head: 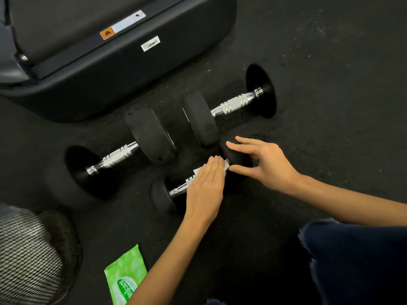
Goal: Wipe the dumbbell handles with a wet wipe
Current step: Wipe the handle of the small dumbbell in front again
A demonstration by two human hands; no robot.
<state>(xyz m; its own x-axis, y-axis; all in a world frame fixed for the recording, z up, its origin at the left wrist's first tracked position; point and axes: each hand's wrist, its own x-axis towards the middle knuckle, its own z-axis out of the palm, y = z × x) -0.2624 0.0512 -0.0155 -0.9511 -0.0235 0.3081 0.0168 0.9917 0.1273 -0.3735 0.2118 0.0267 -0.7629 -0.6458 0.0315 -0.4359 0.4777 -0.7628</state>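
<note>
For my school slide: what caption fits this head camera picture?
Left hand presses a wet wipe on the nearest dumbbell handle; right hand steadies its end weight.

Black speckled floor [330, 62] (dim light)

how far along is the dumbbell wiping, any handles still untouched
In hand: the left hand presses a white wipe flat on the nearest dumbbell's handle, while the right hand steadies its end weight. Nothing shows as finished. Left: the left dumbbell and far dumbbell lie with handles bare. The green wipe pack sits nearby.
</note>
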